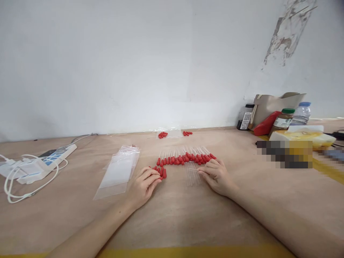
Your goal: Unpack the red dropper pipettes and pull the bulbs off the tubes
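Note:
My left hand [145,184] is closed, thumb and fingers pinched at a small pile of loose red rubber bulbs [164,173]; one bulb seems to be at its fingertips. My right hand [216,175] is closed too and pinches a thin clear glass dropper tube [192,169], its free end pointing left. Under that tube lie several bare glass tubes [189,179], side by side. Just beyond the hands stretches a row of droppers [177,159], red bulbs toward me and glass stems toward the wall.
Clear plastic zip bags [115,175] are stacked left of my left hand. Bags holding red bulbs [162,135] lie by the wall. A power strip [45,166] with white cables sits far left. Bottles, a jar [282,122], a beige bag [268,107] and a tissue pack [319,139] stand right.

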Demonstrator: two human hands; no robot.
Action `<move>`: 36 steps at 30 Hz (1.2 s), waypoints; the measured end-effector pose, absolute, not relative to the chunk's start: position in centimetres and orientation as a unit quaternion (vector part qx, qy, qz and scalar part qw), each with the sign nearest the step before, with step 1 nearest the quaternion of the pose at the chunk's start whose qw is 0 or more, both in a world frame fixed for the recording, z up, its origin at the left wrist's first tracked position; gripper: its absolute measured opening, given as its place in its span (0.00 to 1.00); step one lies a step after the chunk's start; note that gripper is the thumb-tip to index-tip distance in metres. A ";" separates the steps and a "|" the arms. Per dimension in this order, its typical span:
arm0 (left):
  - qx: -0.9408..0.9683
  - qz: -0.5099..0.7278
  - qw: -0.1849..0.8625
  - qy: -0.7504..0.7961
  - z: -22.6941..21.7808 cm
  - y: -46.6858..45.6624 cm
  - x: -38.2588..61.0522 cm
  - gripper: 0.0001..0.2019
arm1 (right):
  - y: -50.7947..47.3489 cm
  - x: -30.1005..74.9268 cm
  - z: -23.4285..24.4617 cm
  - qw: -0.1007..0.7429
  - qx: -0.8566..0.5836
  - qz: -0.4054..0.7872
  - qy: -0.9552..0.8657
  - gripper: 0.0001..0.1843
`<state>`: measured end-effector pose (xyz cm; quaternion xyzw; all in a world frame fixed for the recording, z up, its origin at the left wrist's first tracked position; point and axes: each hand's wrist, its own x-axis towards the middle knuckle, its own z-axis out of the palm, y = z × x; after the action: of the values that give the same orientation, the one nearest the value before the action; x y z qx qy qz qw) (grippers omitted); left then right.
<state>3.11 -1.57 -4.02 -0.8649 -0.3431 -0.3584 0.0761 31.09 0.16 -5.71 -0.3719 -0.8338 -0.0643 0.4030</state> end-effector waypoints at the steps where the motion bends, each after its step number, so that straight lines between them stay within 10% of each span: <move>1: -0.857 -0.367 0.057 -0.356 -3.9 -1.5 3.0 0.08 | 0.3 31.1 -5.7 0.415 -0.388 -0.058 -0.821 0.10; 12: -0.619 -0.416 -0.179 -0.642 -3.6 2.8 -1.4 0.18 | 0.8 30.0 -6.2 0.432 -0.500 -0.113 -0.742 0.10; 36: -0.624 -0.356 -0.257 -0.646 -2.9 4.7 1.0 0.20 | 0.1 29.8 -5.4 0.298 -0.461 -0.115 -0.828 0.20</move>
<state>1.00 4.69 -2.92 -0.6242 -0.6461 -0.3563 -0.2569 29.79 0.15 -5.41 -0.4614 -0.8279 -0.1145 0.2975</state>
